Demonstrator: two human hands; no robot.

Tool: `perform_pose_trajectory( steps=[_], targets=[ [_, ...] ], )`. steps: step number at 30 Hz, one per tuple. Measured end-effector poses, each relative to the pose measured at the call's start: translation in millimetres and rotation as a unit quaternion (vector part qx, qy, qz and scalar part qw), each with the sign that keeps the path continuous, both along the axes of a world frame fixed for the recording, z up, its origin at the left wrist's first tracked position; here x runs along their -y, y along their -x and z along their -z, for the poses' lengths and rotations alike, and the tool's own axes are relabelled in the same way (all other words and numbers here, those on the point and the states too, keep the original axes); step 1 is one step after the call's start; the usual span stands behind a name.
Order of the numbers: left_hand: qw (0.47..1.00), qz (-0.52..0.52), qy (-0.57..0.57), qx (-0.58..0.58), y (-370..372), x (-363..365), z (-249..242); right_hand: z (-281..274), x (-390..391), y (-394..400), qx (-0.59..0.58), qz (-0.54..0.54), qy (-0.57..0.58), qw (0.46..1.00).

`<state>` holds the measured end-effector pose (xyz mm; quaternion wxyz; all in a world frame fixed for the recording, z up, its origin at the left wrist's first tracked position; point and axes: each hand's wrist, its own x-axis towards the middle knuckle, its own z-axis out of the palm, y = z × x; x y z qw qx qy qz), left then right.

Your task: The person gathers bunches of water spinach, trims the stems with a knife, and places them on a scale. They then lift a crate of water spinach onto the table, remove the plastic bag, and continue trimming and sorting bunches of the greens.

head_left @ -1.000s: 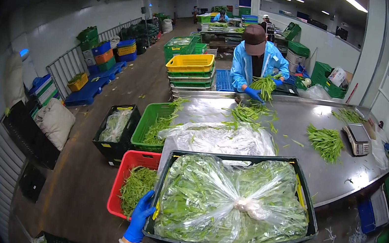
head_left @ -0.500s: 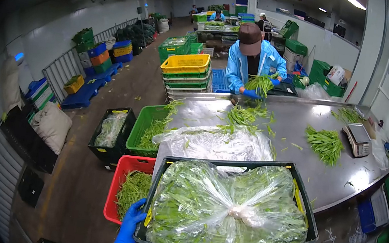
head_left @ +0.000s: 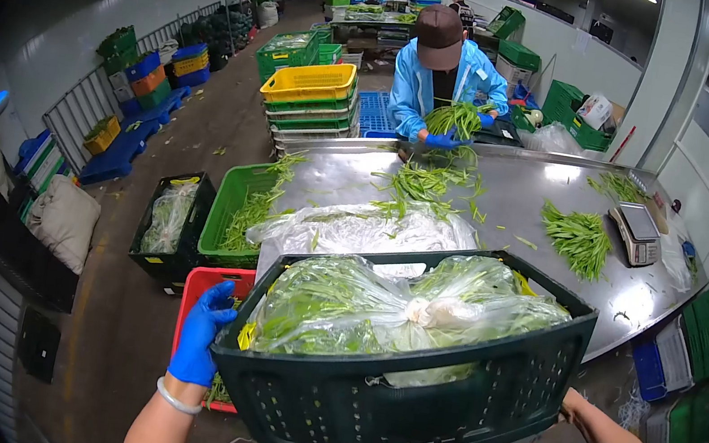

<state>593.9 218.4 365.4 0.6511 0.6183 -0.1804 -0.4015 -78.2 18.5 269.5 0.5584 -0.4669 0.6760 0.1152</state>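
With 12 o'clock being straight ahead, a dark crate (head_left: 400, 409) is being held up at both ends, and good handling is, in my judgement, depending on sharing its load evenly between them. Its near rim is running higher toward 3 o'clock than toward 9; whether this is showing a tilt or only a turn, I cannot tell, so checking level by that rim would be worthwhile. A knotted clear bag of greens (head_left: 334, 305) is filling the crate and bulging above the rim, its knot (head_left: 421, 313) sitting near the middle. Soft contents are probably tending to slump toward any low end, so slow, level movement would be suiting them, with fingers bearing on rigid wall rather than on film. Position: the left grip (head_left: 200, 340), gloved in blue, is grasping the crate's 9 o'clock end, fingers reaching up beside the rim. The right grip (head_left: 572, 404) is meeting the crate near 4 o'clock, mostly hidden behind the corner; finger closure there, cannot tell. The crate is thus lying between the two. A red crate (head_left: 193, 289) is standing just beyond the left grip; the bench (head_left: 514, 185) is extending from 12 to 2 o'clock, loose film (head_left: 354, 226) spreading over its near part. Whether the dark crate is touching the bench edge, cannot tell; watching that clearance would be prudent.
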Motion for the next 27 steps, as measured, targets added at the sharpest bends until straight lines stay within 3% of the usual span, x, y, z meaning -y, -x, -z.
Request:
perform_pose_trajectory(
  steps=[6, 10, 13, 15, 16, 20, 27],
  targets=[
    [0.995, -0.003, 0.058, -0.076, -25.1, 36.8, -2.7, -31.2, 20.4, -17.8, 0.005, -0.022, -0.019, 1.0],
    [0.978, 0.116, 0.13, -0.115, -26.9, 58.5, -22.0, -46.3, 32.3, -30.6, 0.008, -0.025, -0.021, 0.999],
    [0.964, 0.124, 0.217, -0.089, -42.1, 81.8, 36.4, -59.3, 43.7, -35.1, 0.013, -0.029, -0.019, 0.999],
    [0.965, 0.135, 0.165, 0.155, -58.1, 102.5, 74.1, -67.8, 53.8, -39.1, 0.02, -0.028, -0.011, 0.999],
    [0.959, 0.128, 0.14, 0.212, -56.7, 110.9, 82.7, -69.5, 61.9, -44.2, 0.021, -0.031, -0.009, 0.999],
    [0.966, 0.122, 0.094, 0.208, -50.1, 144.3, 95.6, -61.8, 100.1, -49.4, 0.03, -0.01, -0.001, 1.0],
    [0.97, 0.105, 0.02, 0.219, -43.7, 165.8, 93.7, 18.8, 156.8, -69.2, 0.065, 0.082, 0.013, 0.994]
  ],
)
